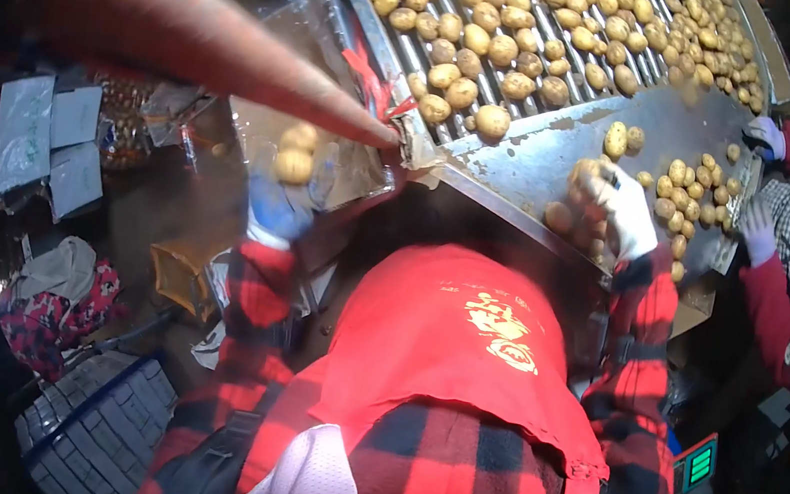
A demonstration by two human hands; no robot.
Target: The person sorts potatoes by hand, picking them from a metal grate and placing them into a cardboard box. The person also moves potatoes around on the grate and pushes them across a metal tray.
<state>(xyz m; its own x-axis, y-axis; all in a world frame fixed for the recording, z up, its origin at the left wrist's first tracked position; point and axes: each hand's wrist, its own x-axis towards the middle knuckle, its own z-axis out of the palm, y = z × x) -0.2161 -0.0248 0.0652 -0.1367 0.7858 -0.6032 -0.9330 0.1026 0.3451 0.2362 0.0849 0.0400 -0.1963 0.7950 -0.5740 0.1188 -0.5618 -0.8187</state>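
Observation:
My left hand, in a blue and white glove, is cupped at potatoes over a plastic-lined box; they look held in its fingers, though blurred. My right hand, in a white glove, is over the metal chute. Its fingers curl round a brownish potato, partly hidden by the glove and blurred. Below that hand lie darker potatoes by the chute's near edge. Two paler potatoes rest just beyond it.
A roller conveyor full of potatoes slopes to the chute. A reddish pole crosses the upper left. At the right, a co-worker's gloved hands are beside a potato pile. A scale display glows green at lower right.

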